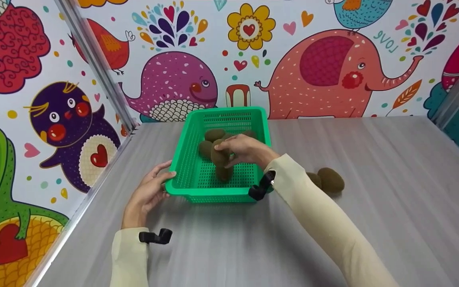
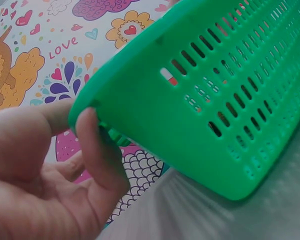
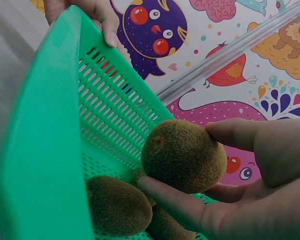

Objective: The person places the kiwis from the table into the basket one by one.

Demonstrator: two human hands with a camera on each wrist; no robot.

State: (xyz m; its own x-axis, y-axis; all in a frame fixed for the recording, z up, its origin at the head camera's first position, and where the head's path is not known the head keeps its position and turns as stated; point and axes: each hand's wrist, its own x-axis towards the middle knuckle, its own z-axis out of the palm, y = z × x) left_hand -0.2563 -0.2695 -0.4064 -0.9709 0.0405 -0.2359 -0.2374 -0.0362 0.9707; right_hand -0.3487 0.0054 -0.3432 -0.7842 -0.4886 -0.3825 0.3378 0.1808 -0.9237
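Nearest, the bare left hand [image 1: 148, 195], at the end of a cream sleeve [image 1: 130, 255], is clamped on the near-left corner of a green, rectangular, perforated plastic basket [image 1: 213, 192], thumb and fingers pinching the rim. Basket stands on a grey, wood-grained surface [image 1: 213, 247]; thin slotted walls suggest light weight and slight flex, so the rim seems the best hold for steadying it. To its right, partly behind the right forearm, two brown, oval, fuzzy kiwifruits [image 1: 331, 180] lie on the surface; contact between them cannot be told. Within the basket's outline, the right hand [image 1: 249, 149] is clamped on a brown, egg-shaped kiwifruit [image 3: 182, 156], digits set against opposing sides. Whether this fruit touches those beneath is unclear. Handling estimate: fairly light, firm with a little give, liable to bruise under a hard squeeze; fuzz should give good friction, but the rounded ends may slip or roll, so a gentle grip round the widest part suits. Beyond and under it, at least four more loose brown kiwifruits [image 1: 215, 134] rest on the basket floor. Farthest, a white wall printed with a purple whale [image 1: 177, 79] and a coral elephant [image 1: 321, 91].
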